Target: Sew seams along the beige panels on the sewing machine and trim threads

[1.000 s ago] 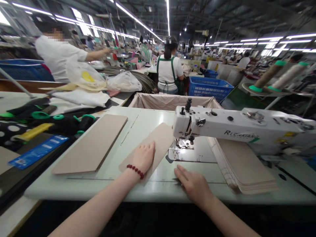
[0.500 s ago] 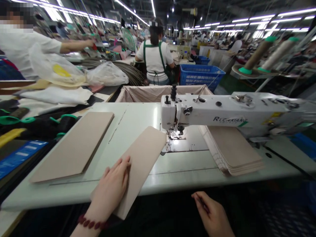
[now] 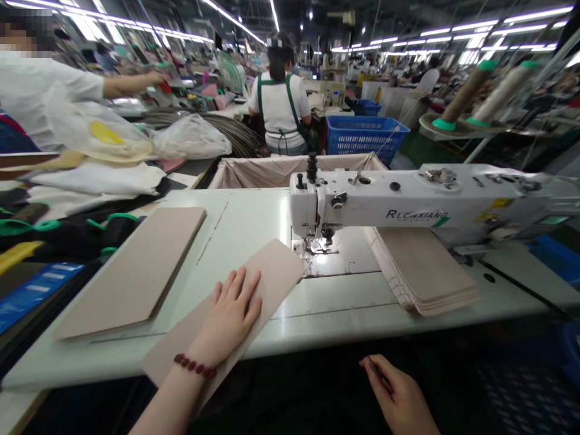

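Observation:
My left hand (image 3: 233,308), a dark red bead bracelet at its wrist, lies flat with fingers spread on a beige panel (image 3: 272,269). The panel slants across the table, its far end beside the presser foot (image 3: 324,244) of a white sewing machine (image 3: 362,196). Its near end sticks out past the table's front edge. My right hand (image 3: 394,386) is closed below that edge, around something small and dark that I cannot make out. A stack of beige panels (image 3: 136,266) lies at the left, and a second stack (image 3: 426,266) lies under the machine arm.
Thread cones (image 3: 466,93) stand at the upper right. A fabric-lined bin (image 3: 258,169) sits behind the table (image 3: 244,211), near a blue crate (image 3: 367,136). Dark spools (image 3: 118,229) and a plastic bag (image 3: 190,136) are on the left. Two co-workers are beyond.
My left hand has moved up and right along the panel and spread its fingers. The panel has turned, its near end swinging left. My right hand stays low and closed.

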Available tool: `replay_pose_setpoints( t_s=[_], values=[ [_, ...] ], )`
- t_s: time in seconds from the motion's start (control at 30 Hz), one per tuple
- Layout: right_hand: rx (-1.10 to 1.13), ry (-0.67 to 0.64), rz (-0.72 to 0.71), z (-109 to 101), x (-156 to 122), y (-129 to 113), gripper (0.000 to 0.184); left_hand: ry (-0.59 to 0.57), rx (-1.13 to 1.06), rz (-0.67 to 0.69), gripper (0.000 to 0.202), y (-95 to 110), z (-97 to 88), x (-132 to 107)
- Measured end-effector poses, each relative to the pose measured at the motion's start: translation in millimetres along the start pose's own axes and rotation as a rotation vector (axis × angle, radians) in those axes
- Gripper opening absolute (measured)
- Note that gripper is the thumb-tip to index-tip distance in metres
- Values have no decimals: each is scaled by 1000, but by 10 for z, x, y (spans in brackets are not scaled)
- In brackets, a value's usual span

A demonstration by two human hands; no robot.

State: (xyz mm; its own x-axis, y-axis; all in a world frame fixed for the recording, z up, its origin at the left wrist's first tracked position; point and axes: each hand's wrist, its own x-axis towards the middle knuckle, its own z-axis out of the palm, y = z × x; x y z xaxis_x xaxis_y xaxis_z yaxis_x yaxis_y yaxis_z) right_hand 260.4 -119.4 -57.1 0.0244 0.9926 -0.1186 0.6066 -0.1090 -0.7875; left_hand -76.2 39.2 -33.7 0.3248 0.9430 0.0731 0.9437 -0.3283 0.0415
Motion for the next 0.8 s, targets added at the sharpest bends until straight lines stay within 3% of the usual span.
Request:
replay_pose_setpoints(
  t_s=[0.1,0.17,0.3,0.4,0.53,0.63,0.8],
  values=[
    [-39,11,69,12,-12,25,27,-135,-109,297,51,47,-165,-187],
    [-57,12,80,36,22,-18,27,-170,-156,381,48,100,-225,-192],
    [-107,3,71,111,130,-132,25,-145,-239,415,45,181,-261,20],
    [-137,6,71,158,174,-181,24,-84,-319,386,33,376,-285,114],
    [-143,21,44,201,180,-226,22,-59,-492,379,42,910,-215,-30],
    [-175,17,0,230,184,-250,20,-28,-511,405,19,1252,-68,-167],
    [-179,7,-10,214,195,-261,18,-16,-586,322,15,1394,32,-216]
  ],
)
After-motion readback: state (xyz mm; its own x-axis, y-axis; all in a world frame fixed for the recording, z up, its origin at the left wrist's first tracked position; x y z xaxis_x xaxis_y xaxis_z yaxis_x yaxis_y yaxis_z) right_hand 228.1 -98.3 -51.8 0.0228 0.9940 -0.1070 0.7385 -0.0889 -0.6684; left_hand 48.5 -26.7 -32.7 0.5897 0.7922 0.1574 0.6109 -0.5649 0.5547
